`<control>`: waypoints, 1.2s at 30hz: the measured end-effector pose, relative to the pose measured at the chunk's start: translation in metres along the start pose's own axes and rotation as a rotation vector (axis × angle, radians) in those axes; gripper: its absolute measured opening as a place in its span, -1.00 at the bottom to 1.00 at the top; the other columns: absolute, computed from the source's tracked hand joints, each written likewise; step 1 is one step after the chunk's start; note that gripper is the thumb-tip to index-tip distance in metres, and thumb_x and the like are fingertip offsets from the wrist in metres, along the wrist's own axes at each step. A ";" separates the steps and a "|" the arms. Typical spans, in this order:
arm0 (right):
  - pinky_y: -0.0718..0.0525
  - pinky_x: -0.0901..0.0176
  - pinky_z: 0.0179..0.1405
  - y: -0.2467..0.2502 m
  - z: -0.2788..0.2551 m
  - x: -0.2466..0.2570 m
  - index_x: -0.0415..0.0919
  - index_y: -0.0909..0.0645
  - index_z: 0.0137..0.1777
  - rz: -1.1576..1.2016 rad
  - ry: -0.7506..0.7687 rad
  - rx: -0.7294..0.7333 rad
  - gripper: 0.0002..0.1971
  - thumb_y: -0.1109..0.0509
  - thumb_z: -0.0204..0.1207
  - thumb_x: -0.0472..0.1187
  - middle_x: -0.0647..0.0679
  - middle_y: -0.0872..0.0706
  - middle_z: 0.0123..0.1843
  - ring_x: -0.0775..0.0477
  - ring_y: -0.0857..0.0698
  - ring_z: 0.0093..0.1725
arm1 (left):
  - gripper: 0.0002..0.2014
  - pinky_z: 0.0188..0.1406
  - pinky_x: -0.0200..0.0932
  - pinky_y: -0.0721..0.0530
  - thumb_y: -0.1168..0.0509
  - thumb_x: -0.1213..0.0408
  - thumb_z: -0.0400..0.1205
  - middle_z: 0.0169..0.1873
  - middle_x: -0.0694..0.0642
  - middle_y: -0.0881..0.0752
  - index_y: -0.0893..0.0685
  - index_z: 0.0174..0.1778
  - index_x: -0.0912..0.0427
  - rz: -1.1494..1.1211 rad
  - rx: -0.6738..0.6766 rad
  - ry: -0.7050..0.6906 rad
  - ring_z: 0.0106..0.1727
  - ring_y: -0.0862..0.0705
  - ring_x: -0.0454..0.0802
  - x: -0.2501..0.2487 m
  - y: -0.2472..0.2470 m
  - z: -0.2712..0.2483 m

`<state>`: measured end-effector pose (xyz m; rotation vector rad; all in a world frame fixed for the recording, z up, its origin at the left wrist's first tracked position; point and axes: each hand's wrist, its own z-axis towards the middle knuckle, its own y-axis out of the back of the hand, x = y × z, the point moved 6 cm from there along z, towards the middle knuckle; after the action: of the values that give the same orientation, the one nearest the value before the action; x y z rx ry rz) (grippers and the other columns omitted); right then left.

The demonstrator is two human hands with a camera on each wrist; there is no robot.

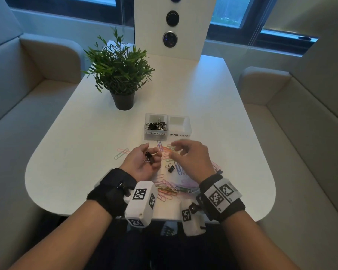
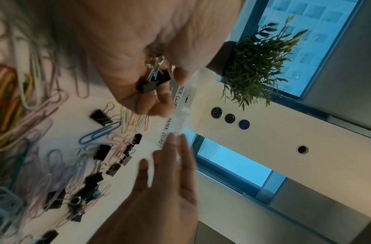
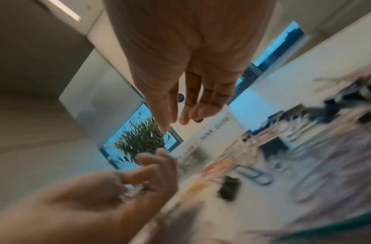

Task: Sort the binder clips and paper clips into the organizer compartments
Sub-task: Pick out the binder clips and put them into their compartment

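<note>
My left hand (image 1: 151, 155) lies palm up over the table, its fingers curled round a few black binder clips (image 1: 148, 158); the left wrist view shows those clips (image 2: 153, 80) pinched in the fingers. My right hand (image 1: 179, 151) hovers beside it with straight, relaxed fingers (image 2: 170, 151) and holds nothing. The clear organizer (image 1: 189, 129) stands just beyond both hands. Its left compartment, labelled BINDER CLIPS, holds several black clips (image 1: 157, 125); the right one, labelled PAPER CLIPS (image 1: 179, 122), looks empty. One binder clip (image 1: 170, 168) lies between my hands amid coloured paper clips (image 1: 168, 189). More binder clips (image 2: 92, 180) lie under my right hand.
A potted plant (image 1: 119, 75) stands at the back left of the white table (image 1: 76, 152). A white panel with round buttons (image 1: 172, 18) rises at the far edge. Two paper clips (image 1: 122, 153) lie left of my left hand. Sofas flank the table.
</note>
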<state>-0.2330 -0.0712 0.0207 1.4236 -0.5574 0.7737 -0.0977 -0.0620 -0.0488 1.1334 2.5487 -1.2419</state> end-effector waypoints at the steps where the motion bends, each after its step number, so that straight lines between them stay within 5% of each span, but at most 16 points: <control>1: -0.64 0.39 0.00 -0.008 -0.001 -0.004 -0.05 -0.75 0.12 -0.127 0.002 0.085 -0.72 -0.54 0.40 -0.12 0.04 -0.77 -0.01 0.15 -0.67 -0.10 | -0.60 -0.72 -0.35 -0.30 -0.03 0.10 0.74 -0.51 0.13 -0.52 -0.47 -0.36 0.23 0.008 -0.021 -0.022 -0.67 -0.41 -0.10 -0.003 0.004 0.001; 3: -0.62 0.09 0.19 -0.027 -0.006 -0.007 -0.04 -0.71 0.18 -0.389 0.038 0.256 -0.69 -0.51 0.43 -0.10 0.00 -0.72 0.13 0.02 -0.64 0.10 | -0.61 -0.70 -0.33 -0.26 -0.03 0.10 0.73 -0.49 0.10 -0.46 -0.42 -0.40 0.18 -0.009 -0.046 -0.051 -0.66 -0.38 -0.10 -0.007 0.011 0.002; 7: -0.59 -0.06 0.20 -0.044 -0.007 -0.003 -0.05 -0.70 0.16 -0.604 0.134 0.334 -0.76 -0.37 0.52 -0.23 -0.09 -0.70 0.10 -0.15 -0.62 0.14 | -0.64 -0.68 -0.35 -0.40 -0.06 0.12 0.72 -0.44 0.09 -0.40 -0.42 -0.38 0.20 -0.057 -0.064 -0.086 -0.51 -0.40 -0.06 -0.009 0.012 0.004; 12: -0.61 0.06 0.12 -0.046 -0.007 -0.005 -0.10 -0.73 0.10 -0.527 0.134 0.311 -0.77 -0.31 0.54 -0.28 -0.11 -0.75 0.03 -0.13 -0.68 0.06 | -0.69 -0.64 -0.34 -0.55 -0.14 0.22 0.70 -0.41 0.15 -0.47 -0.46 -0.35 0.24 -0.060 -0.075 -0.122 -0.40 -0.49 -0.02 -0.005 0.013 0.003; 18: -0.52 0.61 -0.18 0.002 0.005 0.009 -0.05 -0.75 0.09 -0.105 0.078 0.042 -0.76 -0.52 0.41 -0.18 0.04 -0.78 -0.16 0.18 -0.70 -0.21 | -0.73 -0.52 -0.26 -0.70 -0.13 0.27 0.71 -0.32 0.22 -0.56 -0.50 -0.28 0.29 -0.074 -0.036 -0.151 -0.29 -0.60 0.07 0.006 0.003 0.005; 21: -0.58 0.58 -0.18 0.007 0.007 0.025 -0.05 -0.76 0.03 -0.020 0.116 0.080 -0.77 -0.57 0.36 -0.18 0.03 -0.78 -0.20 0.19 -0.71 -0.23 | -0.79 -0.28 -0.13 -0.80 -0.13 0.27 0.71 -0.20 0.29 -0.69 -0.57 -0.03 0.36 -0.184 0.094 -0.094 -0.22 -0.70 0.05 0.018 -0.012 0.008; 23: -0.62 0.55 -0.17 0.007 0.007 0.029 -0.04 -0.77 0.04 0.000 0.129 0.121 -0.76 -0.59 0.36 -0.14 0.04 -0.79 -0.18 0.20 -0.73 -0.21 | -0.65 -0.07 -0.07 -0.77 -0.14 0.22 0.72 0.15 0.30 -0.69 -0.54 0.32 0.37 -0.242 0.161 -0.063 0.07 -0.69 0.02 0.023 -0.021 0.010; 25: -0.64 0.52 -0.18 0.013 0.007 0.025 -0.01 -0.77 0.06 0.011 0.116 0.106 -0.75 -0.57 0.38 -0.08 0.08 -0.79 -0.13 0.23 -0.73 -0.17 | -0.61 -0.03 -0.04 -0.74 -0.10 0.15 0.73 0.22 0.31 -0.64 -0.52 0.33 0.38 -0.264 0.184 -0.052 0.22 -0.63 0.05 0.024 -0.027 0.010; 28: -0.59 0.57 -0.25 0.034 0.008 0.007 -0.02 -0.76 0.08 -0.033 0.059 -0.004 -0.77 -0.52 0.43 -0.06 0.09 -0.77 -0.10 0.26 -0.70 -0.20 | -0.73 -0.38 -0.25 -0.75 -0.08 0.14 0.74 -0.16 0.22 -0.65 -0.52 -0.13 0.26 -0.225 0.119 -0.040 -0.21 -0.70 0.03 0.022 -0.025 0.012; 30: -0.54 0.52 -0.22 0.041 0.008 -0.008 -0.02 -0.75 0.06 -0.150 0.023 0.020 -0.79 -0.52 0.43 -0.09 0.08 -0.76 -0.09 0.21 -0.68 -0.20 | -0.69 -0.63 -0.36 -0.56 -0.07 0.15 0.73 -0.36 0.15 -0.56 -0.45 -0.30 0.19 -0.147 0.064 -0.043 -0.54 -0.61 -0.03 0.019 -0.019 0.013; 36: -0.63 0.15 0.10 0.010 -0.001 -0.038 -0.05 -0.76 0.07 -0.432 -0.024 0.265 -0.77 -0.51 0.41 -0.18 -0.03 -0.71 0.04 0.04 -0.63 -0.02 | -0.57 -0.72 -0.41 -0.41 -0.05 0.14 0.74 -0.62 0.09 -0.51 -0.46 -0.45 0.20 -0.086 0.031 -0.053 -0.69 -0.49 -0.07 0.014 -0.015 0.007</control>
<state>-0.2652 -0.0755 -0.0019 1.7238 -0.1531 0.4941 -0.1193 -0.0644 -0.0490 0.9919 2.5729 -1.3165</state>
